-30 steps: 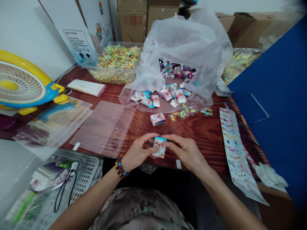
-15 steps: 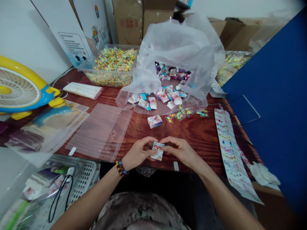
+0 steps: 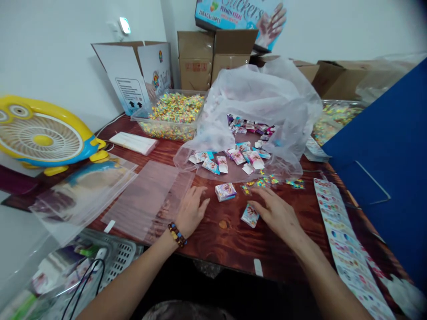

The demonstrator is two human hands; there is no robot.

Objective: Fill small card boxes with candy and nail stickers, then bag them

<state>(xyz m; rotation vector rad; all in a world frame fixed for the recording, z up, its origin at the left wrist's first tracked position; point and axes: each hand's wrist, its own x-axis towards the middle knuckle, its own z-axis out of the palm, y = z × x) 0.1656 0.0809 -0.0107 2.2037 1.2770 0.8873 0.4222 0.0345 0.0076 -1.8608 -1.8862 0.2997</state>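
My left hand point(image 3: 191, 211) is over the table beside the flat clear plastic bags, fingers apart and holding nothing. To its right, a small stack of printed boxes point(image 3: 226, 191) sits on the dark red wood table point(image 3: 213, 242). A single small printed box point(image 3: 250, 216) lies nearer me, its edge close to the thumb of my right hand point(image 3: 278, 215). That hand is open, with its fingers stretched toward small clear packets of colourful candy point(image 3: 263, 181). Whether the fingertips touch a packet, I cannot tell. Several more small boxes point(image 3: 236, 155) spill from a large translucent plastic bag point(image 3: 267, 84).
A clear tub of candy packets point(image 3: 167, 126) stands at the back left. On the left are a yellow fan point(image 3: 43, 138) and clear plastic bags point(image 3: 143, 195). A printed sticker strip point(image 3: 347, 235) lies at right, beside a blue panel point(image 3: 383, 169). Cardboard boxes point(image 3: 196, 66) line the back.
My hands have parted and moved forward over the table. The small box that was held between them now lies on the table by my right hand. The view has tilted up.
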